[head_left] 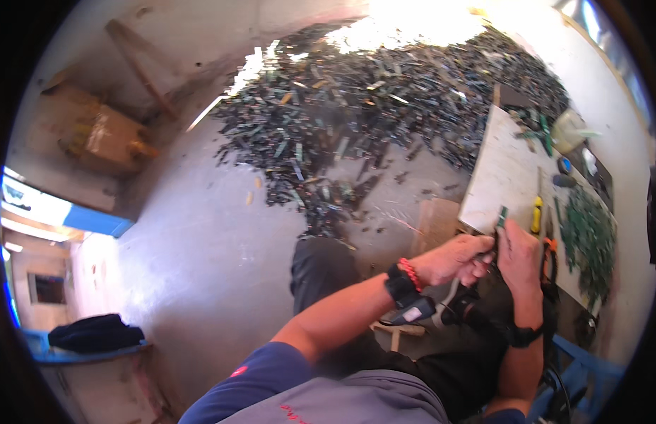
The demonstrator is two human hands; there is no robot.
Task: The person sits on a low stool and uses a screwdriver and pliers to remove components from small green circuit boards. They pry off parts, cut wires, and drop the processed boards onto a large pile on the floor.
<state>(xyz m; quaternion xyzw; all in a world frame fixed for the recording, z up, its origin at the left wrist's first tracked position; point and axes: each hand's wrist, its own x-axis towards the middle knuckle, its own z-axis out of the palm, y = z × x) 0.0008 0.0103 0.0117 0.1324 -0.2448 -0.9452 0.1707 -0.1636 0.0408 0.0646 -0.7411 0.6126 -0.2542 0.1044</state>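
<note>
Above my lap, my left hand (456,259) and my right hand (520,256) work close together with fingers bent. Between the right thumb and fingers I pinch a narrow green strip (502,215), like a piece of circuit board; its upper end sticks out. The left fingers are closed beside its lower part, and what they grip is hidden. A pale board (499,169) lies just beyond both hands. Right of it are a yellow-handled screwdriver (537,213) and an orange-handled tool (550,247), nearest my right hand.
A wide heap of dark green strips (356,99) covers the floor ahead. More green strips (588,244) lie along the right wall. At far left stands a cardboard box (114,138); a black cloth (95,332) lies on a blue-edged surface at lower left.
</note>
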